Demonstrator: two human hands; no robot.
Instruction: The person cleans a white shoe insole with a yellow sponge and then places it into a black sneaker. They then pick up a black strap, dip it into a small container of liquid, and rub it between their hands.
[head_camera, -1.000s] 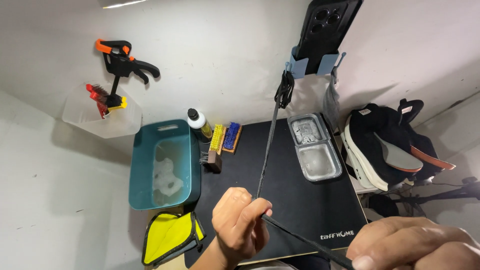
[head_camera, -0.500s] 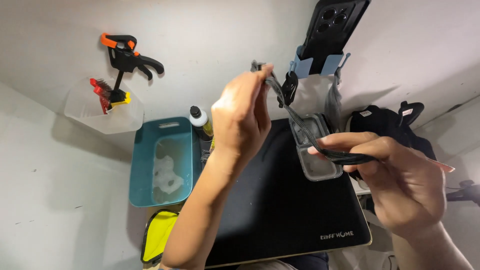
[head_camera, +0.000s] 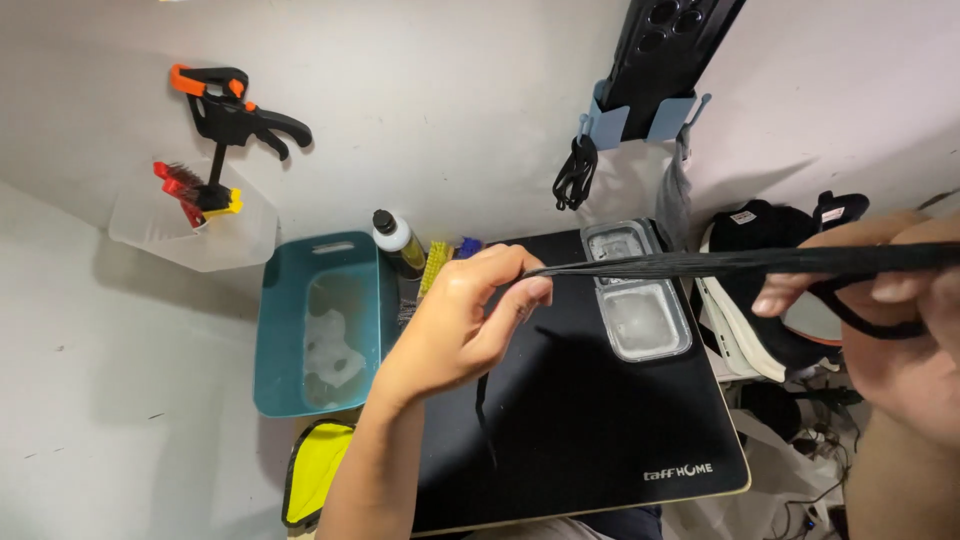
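Observation:
A black shoelace (head_camera: 700, 264) stretches flat and taut between both hands, above a black mat (head_camera: 580, 430). My left hand (head_camera: 470, 320) pinches one end of it between thumb and fingers, with a loose tail hanging down toward the mat. My right hand (head_camera: 890, 330), at the right edge, grips the other end, and a loop of lace curls under its fingers.
A teal tub (head_camera: 290, 330) of soapy water sits left of the mat. Behind it are a bottle (head_camera: 395, 240) and brushes (head_camera: 440, 265). A clear tray (head_camera: 635, 300) rests on the mat's far right. Black sneakers (head_camera: 770, 300) lie at right. Clamps (head_camera: 225, 115) hang on the wall.
Both hands have lowered and drawn apart, pulling the lace out into a horizontal line. The left hand dropped from near the wall holder to over the mat.

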